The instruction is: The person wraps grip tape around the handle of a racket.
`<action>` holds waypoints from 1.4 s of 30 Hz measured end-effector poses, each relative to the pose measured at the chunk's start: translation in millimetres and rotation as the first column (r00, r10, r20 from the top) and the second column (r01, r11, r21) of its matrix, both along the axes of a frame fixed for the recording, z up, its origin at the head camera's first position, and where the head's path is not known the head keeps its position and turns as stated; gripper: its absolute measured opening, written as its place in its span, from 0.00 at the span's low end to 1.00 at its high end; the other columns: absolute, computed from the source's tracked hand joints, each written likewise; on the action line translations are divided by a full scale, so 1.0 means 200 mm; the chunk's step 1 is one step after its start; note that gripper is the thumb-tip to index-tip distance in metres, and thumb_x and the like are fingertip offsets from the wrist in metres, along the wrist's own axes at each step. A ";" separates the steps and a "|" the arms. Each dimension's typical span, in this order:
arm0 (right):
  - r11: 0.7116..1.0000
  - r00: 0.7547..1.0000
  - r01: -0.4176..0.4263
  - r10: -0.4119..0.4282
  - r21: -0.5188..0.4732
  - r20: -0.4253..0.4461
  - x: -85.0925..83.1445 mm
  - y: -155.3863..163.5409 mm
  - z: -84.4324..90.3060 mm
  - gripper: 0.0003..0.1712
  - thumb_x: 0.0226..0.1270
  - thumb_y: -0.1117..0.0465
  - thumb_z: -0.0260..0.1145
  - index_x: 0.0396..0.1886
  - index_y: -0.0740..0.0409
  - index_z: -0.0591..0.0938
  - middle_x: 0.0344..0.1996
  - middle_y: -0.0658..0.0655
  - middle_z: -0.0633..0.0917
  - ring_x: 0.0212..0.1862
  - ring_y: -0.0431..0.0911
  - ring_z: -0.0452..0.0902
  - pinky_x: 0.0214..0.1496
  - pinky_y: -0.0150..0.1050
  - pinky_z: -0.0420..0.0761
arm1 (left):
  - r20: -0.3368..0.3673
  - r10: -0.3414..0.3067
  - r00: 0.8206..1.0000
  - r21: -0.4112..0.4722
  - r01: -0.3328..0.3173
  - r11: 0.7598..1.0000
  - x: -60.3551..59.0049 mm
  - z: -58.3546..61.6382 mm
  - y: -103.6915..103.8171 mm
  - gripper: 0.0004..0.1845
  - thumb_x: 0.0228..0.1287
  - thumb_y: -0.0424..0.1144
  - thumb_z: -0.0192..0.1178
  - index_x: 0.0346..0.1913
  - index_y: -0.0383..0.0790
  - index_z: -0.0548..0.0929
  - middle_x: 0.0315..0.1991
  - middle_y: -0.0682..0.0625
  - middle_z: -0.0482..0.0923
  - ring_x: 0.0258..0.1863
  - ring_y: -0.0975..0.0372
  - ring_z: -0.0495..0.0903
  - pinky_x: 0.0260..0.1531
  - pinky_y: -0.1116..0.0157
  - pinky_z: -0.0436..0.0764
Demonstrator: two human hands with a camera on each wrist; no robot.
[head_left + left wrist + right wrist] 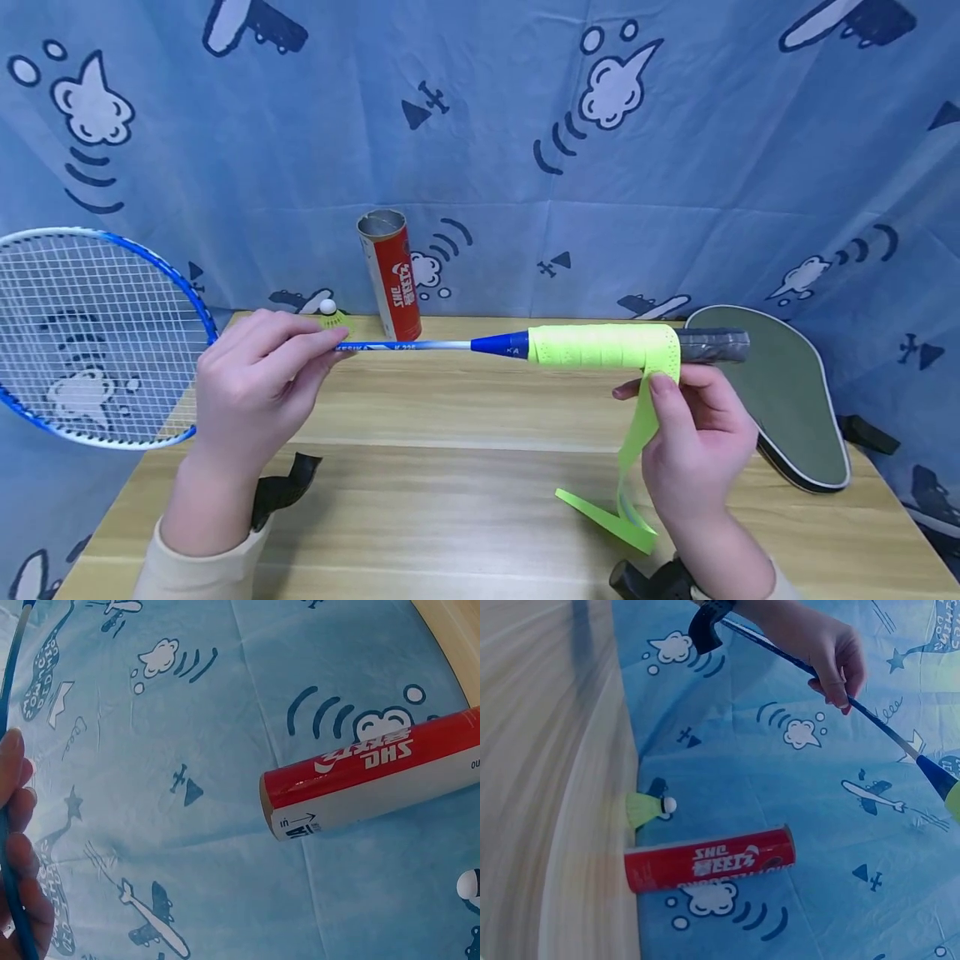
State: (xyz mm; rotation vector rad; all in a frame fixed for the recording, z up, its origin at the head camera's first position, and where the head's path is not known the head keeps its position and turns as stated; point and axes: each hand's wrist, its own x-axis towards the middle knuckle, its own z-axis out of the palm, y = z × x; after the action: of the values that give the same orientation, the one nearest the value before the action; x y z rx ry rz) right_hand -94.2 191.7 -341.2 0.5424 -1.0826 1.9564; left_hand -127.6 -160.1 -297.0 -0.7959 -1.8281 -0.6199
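Observation:
A blue and white badminton racket (438,344) is held level above the table, its strung head at the left. My left hand (258,379) pinches the shaft between thumb and fingers; the left wrist view shows those fingers (22,855) round it. Neon yellow grip tape (592,346) wraps the handle from the blue cone towards the butt, where a dark stretch of handle (712,344) shows bare. Just below the handle, my right hand (701,433) pinches the tape between thumb and fingers. The loose tape tail (611,521) hangs down, bent near its end.
Near the table's back edge stand a red shuttlecock tube (393,279) and a yellow shuttlecock (332,315). A green racket cover (787,400) with white edging lies at the right. Behind the wooden table (450,500) hangs a blue patterned cloth (480,150).

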 end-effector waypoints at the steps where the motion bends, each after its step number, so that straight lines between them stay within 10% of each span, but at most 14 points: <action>1: 1.000 1.000 -0.008 0.008 -0.008 -0.007 0.00 0.00 0.00 0.05 0.59 0.89 0.55 0.33 0.88 0.77 0.34 0.69 0.87 0.26 0.53 0.86 0.32 0.41 0.87 | -0.006 -0.004 1.000 0.006 0.004 1.000 0.00 0.00 0.00 0.17 0.72 0.47 0.66 0.35 0.34 0.93 0.31 0.42 0.88 0.26 0.49 0.82 0.29 0.57 0.76; 42: 0.999 0.997 0.048 -0.048 -0.001 0.068 -0.01 0.03 0.01 0.05 0.64 0.83 0.64 0.31 0.87 0.77 0.29 0.65 0.86 0.26 0.52 0.84 0.30 0.41 0.88 | -0.056 -0.034 0.998 -0.128 0.027 0.991 0.02 0.01 0.01 0.16 0.76 0.45 0.61 0.35 0.39 0.92 0.22 0.49 0.82 0.15 0.58 0.73 0.14 0.65 0.69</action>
State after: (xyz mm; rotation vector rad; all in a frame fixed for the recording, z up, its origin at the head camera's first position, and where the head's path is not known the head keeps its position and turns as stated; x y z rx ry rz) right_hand -97.0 197.2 -339.7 0.4465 -1.1248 1.9463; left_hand -122.8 -157.1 -294.9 -0.9190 -1.8188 -0.4978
